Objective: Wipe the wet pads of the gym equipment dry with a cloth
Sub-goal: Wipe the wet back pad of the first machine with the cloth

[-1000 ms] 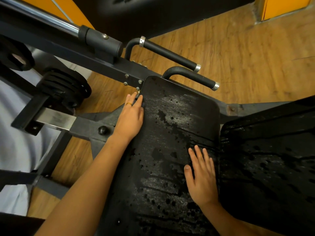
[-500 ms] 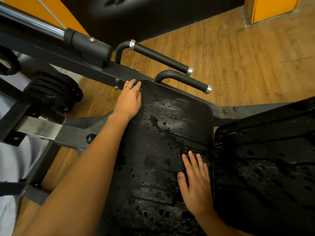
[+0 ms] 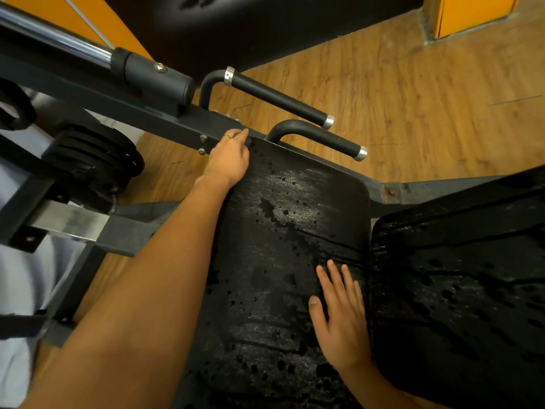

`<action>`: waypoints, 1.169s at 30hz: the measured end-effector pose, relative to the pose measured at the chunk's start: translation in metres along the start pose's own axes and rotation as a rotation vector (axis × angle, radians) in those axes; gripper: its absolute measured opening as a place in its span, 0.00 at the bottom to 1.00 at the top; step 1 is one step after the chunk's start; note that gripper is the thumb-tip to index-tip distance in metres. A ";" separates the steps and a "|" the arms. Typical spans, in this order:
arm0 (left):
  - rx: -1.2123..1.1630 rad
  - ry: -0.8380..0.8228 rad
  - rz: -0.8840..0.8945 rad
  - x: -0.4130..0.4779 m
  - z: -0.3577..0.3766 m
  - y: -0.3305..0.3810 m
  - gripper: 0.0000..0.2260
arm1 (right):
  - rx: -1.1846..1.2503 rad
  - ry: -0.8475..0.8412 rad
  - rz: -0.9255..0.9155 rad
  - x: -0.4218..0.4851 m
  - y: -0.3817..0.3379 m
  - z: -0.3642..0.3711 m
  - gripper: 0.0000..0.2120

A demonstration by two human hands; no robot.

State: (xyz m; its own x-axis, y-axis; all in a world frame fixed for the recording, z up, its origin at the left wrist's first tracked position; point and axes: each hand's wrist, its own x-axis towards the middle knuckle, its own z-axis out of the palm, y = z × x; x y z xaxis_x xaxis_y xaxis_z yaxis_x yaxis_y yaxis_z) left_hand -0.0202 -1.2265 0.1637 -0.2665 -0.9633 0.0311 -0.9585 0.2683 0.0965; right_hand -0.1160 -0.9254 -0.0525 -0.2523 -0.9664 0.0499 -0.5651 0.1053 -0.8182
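Right grip flat on wet pad, wood floor, orange wall

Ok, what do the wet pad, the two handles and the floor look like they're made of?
Wet pad: likely black vinyl, grained; water beads on it. Handles: dark metal tube, matte rubber or foam grips, shiny metal collars. Floor: wood or wood-look laminate, visible grain and plank seams.
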 end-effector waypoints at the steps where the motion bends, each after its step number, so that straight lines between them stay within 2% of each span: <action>1: 0.005 -0.011 0.002 -0.002 -0.001 -0.001 0.22 | -0.001 -0.002 -0.001 0.000 0.000 0.000 0.28; 10: 0.031 -0.002 0.040 -0.062 -0.004 -0.009 0.23 | 0.005 -0.001 -0.003 0.000 0.001 0.001 0.29; 21: -0.072 -0.018 0.011 -0.154 -0.008 -0.029 0.23 | 0.022 0.008 -0.005 0.000 -0.002 -0.002 0.30; 35: -0.101 -0.008 -0.017 -0.253 -0.012 -0.041 0.24 | -0.022 -0.056 0.012 0.002 -0.005 -0.006 0.31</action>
State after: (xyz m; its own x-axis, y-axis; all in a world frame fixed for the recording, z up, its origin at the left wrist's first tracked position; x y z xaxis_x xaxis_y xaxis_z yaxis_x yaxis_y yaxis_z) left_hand 0.0872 -0.9937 0.1641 -0.2510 -0.9678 0.0204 -0.9479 0.2500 0.1972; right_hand -0.1190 -0.9260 -0.0450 -0.2154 -0.9765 0.0079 -0.5797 0.1214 -0.8057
